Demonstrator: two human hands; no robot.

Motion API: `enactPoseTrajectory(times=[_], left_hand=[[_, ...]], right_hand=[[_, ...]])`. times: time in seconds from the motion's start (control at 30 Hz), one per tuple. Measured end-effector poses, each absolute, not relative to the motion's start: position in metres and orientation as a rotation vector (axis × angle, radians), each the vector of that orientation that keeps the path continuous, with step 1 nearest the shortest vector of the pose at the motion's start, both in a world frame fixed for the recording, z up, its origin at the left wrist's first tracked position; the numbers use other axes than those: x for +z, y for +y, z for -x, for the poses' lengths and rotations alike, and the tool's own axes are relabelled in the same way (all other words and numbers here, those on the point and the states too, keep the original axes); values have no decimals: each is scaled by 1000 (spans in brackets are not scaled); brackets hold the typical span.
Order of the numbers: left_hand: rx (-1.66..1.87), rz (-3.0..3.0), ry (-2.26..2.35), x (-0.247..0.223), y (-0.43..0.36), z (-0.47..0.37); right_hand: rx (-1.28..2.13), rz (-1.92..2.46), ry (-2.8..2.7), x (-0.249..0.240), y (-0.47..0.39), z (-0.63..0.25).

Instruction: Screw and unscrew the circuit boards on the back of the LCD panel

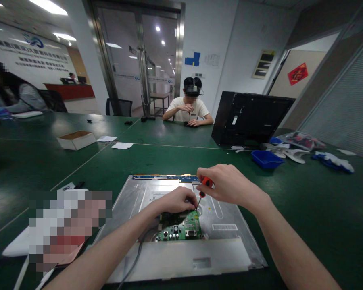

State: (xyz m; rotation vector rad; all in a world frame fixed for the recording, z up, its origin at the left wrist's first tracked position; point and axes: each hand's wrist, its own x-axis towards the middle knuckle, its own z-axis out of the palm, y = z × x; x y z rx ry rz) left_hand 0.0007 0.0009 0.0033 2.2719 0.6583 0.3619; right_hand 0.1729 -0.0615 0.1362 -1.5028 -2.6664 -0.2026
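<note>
Head view, green table. A flat metal panel lies before the worker, a blue circuit strip along its far edge. On it, near the middle, sits a green circuit board, partly under the left hand.

Right hand: closed around the red-and-black handle of a screwdriver, raised over the panel. Shaft slants down and leftward, tip at the board's far right corner.

Left hand: fingers curled narrow, fingertips right by the screwdriver tip. From where I stand, cannot tell whether they pinch the tip or something small there.

Grey cable runs from beside the board over the panel's near edge. Beyond, to the right: blue tray, large black casing. Farther left, an open white box. Across the table another person sits, head down, wearing headgear.
</note>
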Motion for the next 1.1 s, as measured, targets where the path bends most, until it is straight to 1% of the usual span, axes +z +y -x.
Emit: enactPoseTrajectory(times=[0.13,0.37,1.1], left_hand=[[377,-2264,653,1,1,0],[402,-2244,634,1,2,0],[393,-2269,640,5,-1,0]], right_hand=[[-190,1518,-2670,136,-62,-173],[3,1430,-2683,138,-68,-176],[-83,1456,-2679,136,-64,-175]])
